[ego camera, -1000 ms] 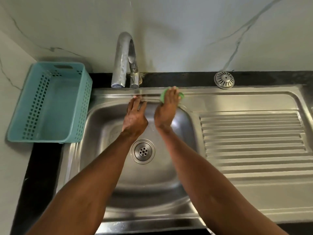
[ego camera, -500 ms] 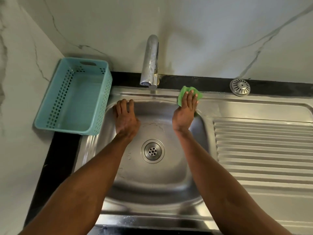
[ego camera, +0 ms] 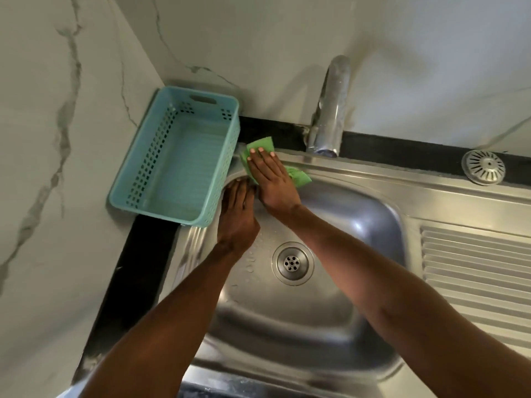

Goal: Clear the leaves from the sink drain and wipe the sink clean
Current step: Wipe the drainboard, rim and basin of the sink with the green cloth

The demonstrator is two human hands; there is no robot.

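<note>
Two bare hands over one steel sink [ego camera: 373, 214], both at its far left corner. Right hand [ego camera: 271, 179] flat, fingers straight and together, pressing one green cloth [ego camera: 260, 145] onto the sink's rim just beside the basket; part of the cloth sticking out beyond the fingertips, another part showing to the right of the wrist (folded or bunched, cannot tell which). Left hand [ego camera: 237, 214] just beside the right one and touching it at the knuckles, fingers straight and resting on the curved upper wall of the basin, holding nothing. One round drain [ego camera: 292, 263] in the bottom of the basin, its small holes visible, no leaves seen on it; a few water drops on the steel to its left. One ribbed draining board [ego camera: 477, 265] on the right side of the same sink. One chrome tap [ego camera: 330, 110] standing upright at the back rim, to the right of the cloth. One loose metal strainer [ego camera: 483, 167] lying on the black desk [ego camera: 138, 268] behind the draining board, well apart from the drain. One turquoise plastic basket [ego camera: 178, 165] with perforated sides, standing in the corner on the desk, its near right corner overlapping the sink's left rim. Pale marbled wall [ego camera: 258, 38] behind and to the left.
</note>
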